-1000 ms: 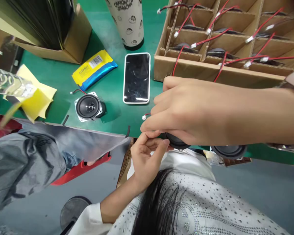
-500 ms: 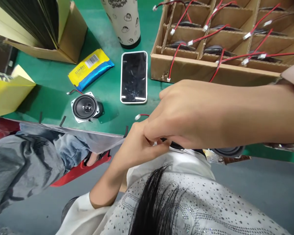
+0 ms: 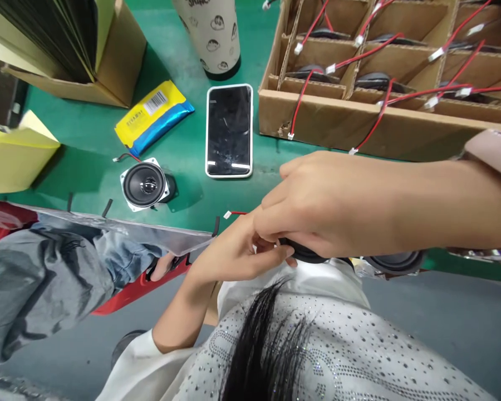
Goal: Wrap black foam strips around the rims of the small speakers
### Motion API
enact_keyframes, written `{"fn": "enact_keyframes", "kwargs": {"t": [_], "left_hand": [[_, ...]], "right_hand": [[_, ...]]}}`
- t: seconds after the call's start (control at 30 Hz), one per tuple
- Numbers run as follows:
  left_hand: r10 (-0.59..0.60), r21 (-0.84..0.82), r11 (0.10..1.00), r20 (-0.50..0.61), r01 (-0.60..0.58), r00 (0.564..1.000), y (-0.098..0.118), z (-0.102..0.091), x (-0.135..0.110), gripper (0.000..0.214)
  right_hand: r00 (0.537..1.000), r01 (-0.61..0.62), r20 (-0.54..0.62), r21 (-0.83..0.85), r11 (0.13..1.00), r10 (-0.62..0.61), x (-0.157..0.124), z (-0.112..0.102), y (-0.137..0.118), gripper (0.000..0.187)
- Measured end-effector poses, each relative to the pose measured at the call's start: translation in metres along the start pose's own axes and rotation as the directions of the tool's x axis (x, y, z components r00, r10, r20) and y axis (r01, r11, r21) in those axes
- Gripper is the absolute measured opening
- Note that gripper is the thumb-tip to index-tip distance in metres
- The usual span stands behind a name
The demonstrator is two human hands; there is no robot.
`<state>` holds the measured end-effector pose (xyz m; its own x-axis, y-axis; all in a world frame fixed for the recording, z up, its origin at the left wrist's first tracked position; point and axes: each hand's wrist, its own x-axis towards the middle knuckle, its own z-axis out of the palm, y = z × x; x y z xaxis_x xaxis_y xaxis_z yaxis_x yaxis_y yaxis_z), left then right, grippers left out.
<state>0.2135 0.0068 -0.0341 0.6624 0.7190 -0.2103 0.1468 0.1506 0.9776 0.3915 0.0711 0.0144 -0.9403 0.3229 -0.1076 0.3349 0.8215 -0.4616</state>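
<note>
My right hand (image 3: 329,206) reaches in from the right and is closed over a black round speaker (image 3: 307,253) at the near edge of the green table (image 3: 183,145). My left hand (image 3: 234,253) comes up from below and pinches at the same speaker's left side, fingertips touching the right hand's. A red wire with a white plug (image 3: 229,214) sticks out to the left of both hands. Most of the speaker is hidden under my fingers.
A loose speaker (image 3: 145,184) lies left of a phone (image 3: 229,131). A yellow-blue packet (image 3: 154,114), a printed cup (image 3: 215,33), a divided cardboard tray (image 3: 342,120) of wired speakers, a cardboard box (image 3: 108,72) and yellow sheets (image 3: 12,161) stand around. Another speaker (image 3: 394,262) sits right of my hands.
My left hand has risen from below the table edge and closed in against my right hand on the speaker. The yellow sheets and clear bag at the left have dropped lower.
</note>
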Motion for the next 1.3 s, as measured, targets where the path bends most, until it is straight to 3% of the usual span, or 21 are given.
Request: {"fn": "enact_keyframes", "kwargs": {"t": [0.1, 0.17, 0.3, 0.5, 0.57, 0.67, 0.8, 0.83, 0.9, 1.0, 1.3], "left_hand": [[-0.029, -0.128, 0.991, 0.007, 0.030, 1.000, -0.002, 0.004, -0.004, 0.015], [-0.030, -0.158, 0.987, 0.012, 0.031, 0.999, -0.003, 0.007, -0.007, 0.008], [-0.046, -0.174, 0.984, 0.005, 0.046, 0.999, -0.005, 0.014, -0.012, 0.026], [-0.060, -0.167, 0.985, -0.127, 0.038, 0.990, -0.011, 0.025, -0.016, 0.024], [-0.066, -0.142, 0.989, -0.152, 0.044, 0.986, -0.013, 0.028, -0.018, 0.025], [-0.115, -0.152, 0.985, -0.202, 0.085, 0.973, -0.015, 0.033, -0.023, 0.014], [-0.173, -0.232, 0.968, -0.358, 0.092, 0.918, -0.014, 0.043, -0.029, 0.029], [-0.179, -0.243, 0.967, -0.411, 0.082, 0.894, -0.014, 0.045, -0.030, 0.026], [-0.178, -0.234, 0.970, -0.490, 0.068, 0.853, -0.014, 0.048, -0.029, 0.015], [-0.160, -0.196, 0.979, -0.535, 0.062, 0.830, -0.012, 0.050, -0.024, 0.014], [-0.126, -0.107, 0.991, -0.479, 0.084, 0.869, -0.013, 0.048, -0.019, 0.018]], "right_hand": [[0.996, 0.090, 0.001, 0.038, 0.995, -0.090, -0.002, 0.002, -0.002, 0.009], [0.996, 0.091, -0.017, 0.036, 0.995, -0.090, -0.003, 0.002, -0.003, 0.013], [0.997, 0.080, -0.007, 0.040, 0.996, -0.080, -0.004, 0.003, -0.006, 0.015], [0.998, 0.038, -0.048, -0.054, 0.998, -0.040, -0.009, 0.011, -0.015, 0.014], [0.993, 0.017, -0.114, -0.130, 0.991, -0.032, -0.017, 0.014, -0.019, 0.015], [0.937, -0.087, -0.348, -0.240, 0.967, -0.001, -0.035, 0.017, -0.027, 0.021], [0.789, -0.327, -0.585, -0.140, 0.935, 0.188, -0.061, 0.025, -0.034, 0.022], [0.775, -0.352, -0.593, -0.115, 0.929, 0.220, -0.065, 0.029, -0.035, 0.021], [0.788, -0.367, -0.563, -0.106, 0.924, 0.249, -0.069, 0.038, -0.037, 0.021], [0.810, -0.371, -0.520, -0.097, 0.924, 0.270, -0.067, 0.050, -0.038, 0.023], [0.802, -0.329, -0.521, 0.025, 0.944, 0.293, -0.061, 0.051, -0.033, 0.025]]}}
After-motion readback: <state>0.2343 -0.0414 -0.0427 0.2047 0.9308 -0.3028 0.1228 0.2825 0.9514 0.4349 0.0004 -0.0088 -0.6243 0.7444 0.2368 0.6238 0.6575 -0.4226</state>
